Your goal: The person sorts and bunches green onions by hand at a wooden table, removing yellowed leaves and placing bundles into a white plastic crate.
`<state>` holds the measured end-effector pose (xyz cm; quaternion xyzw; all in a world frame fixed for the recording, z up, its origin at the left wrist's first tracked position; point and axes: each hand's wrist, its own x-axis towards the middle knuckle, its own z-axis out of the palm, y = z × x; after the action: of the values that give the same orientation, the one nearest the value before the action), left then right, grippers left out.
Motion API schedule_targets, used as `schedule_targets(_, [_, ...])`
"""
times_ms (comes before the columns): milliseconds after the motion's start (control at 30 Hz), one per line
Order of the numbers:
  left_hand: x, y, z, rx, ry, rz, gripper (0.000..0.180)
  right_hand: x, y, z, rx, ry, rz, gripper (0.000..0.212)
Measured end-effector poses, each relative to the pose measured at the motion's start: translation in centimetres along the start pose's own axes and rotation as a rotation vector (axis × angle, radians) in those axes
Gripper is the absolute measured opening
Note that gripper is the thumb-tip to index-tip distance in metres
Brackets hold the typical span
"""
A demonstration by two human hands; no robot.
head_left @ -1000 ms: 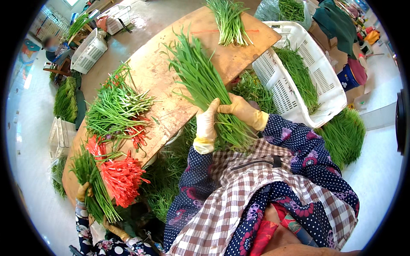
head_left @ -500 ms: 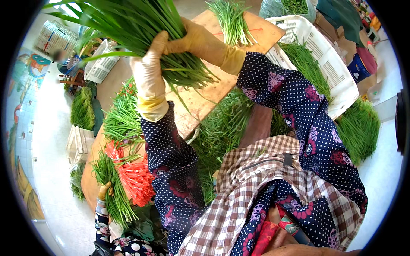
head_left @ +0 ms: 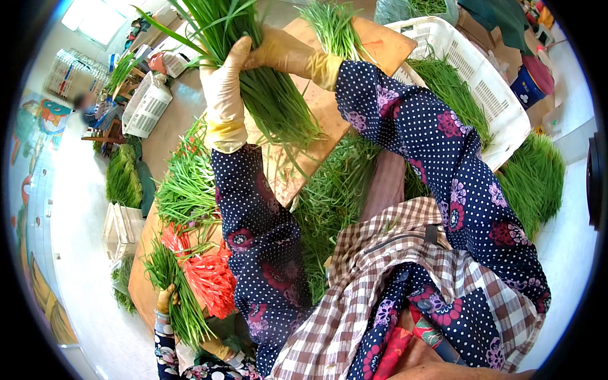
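A thick bunch of green chives (head_left: pixel 275 107) is held up over the wooden table, its leafy ends toward the top of the view and its stalks hanging lower right. My left hand (head_left: pixel 223 88), in a pale rubber glove, is closed around the bunch from the left. From the right, my right hand (head_left: pixel 278 56), in a yellowish glove, also grips it, and the two hands meet at the thumbs. The bunch hides some fingers. Below lies the wooden table (head_left: pixel 282 180), with a smaller bunch of chives (head_left: pixel 332 28) at its far end.
At lower left, a co-worker's gloved hand (head_left: pixel 166 299) holds another chive bunch beside red ties (head_left: pixel 208 278). Piled chives (head_left: pixel 187 180) lie on the table's left. A white crate (head_left: pixel 500 104) with chives stands right. Loose greens (head_left: pixel 329 190) lie beneath the table's near edge.
Both hands stay closed on the chives, whose stalks now hang more steeply. The view has shifted slightly. At lower left, the co-worker's second hand has come into sight below their bunch.
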<state>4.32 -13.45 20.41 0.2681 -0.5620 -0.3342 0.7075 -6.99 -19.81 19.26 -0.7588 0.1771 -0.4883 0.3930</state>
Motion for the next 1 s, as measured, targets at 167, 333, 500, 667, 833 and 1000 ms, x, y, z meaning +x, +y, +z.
schedule_targets(167, [1.0, 1.2, 0.3, 0.023, 0.014, -0.02, 0.033, 1.1, -1.4, 0.2, -0.068, -0.12, -0.021, 0.059])
schedule_targets(333, [2.4, 2.4, 1.5, 0.279, -0.077, -0.119, 0.023, 1.6, -1.5, -0.4, -0.378, -0.198, -0.168, 0.04])
schedule_targets(500, [4.8, 1.1, 3.0, 0.338, -0.071, -0.082, 0.028, 2.3, 1.2, -0.5, -0.453, -0.078, -0.187, 0.042])
schedule_targets(667, [3.0, 3.0, -2.3, 0.241, 0.24, -0.211, 0.018, -2.0, -2.3, 0.6, -0.193, -0.139, -0.056, 0.093])
schedule_targets(833, [1.1, 6.8, -3.6, 0.21, 0.153, -0.066, 0.012, -5.0, -1.9, -1.7, -0.211, -0.201, -0.015, 0.091])
schedule_targets(1000, [-2.2, 9.3, -4.7, 0.274, 0.114, 0.012, 0.044, -6.4, 0.2, -4.1, -0.092, -0.194, -0.008, 0.093])
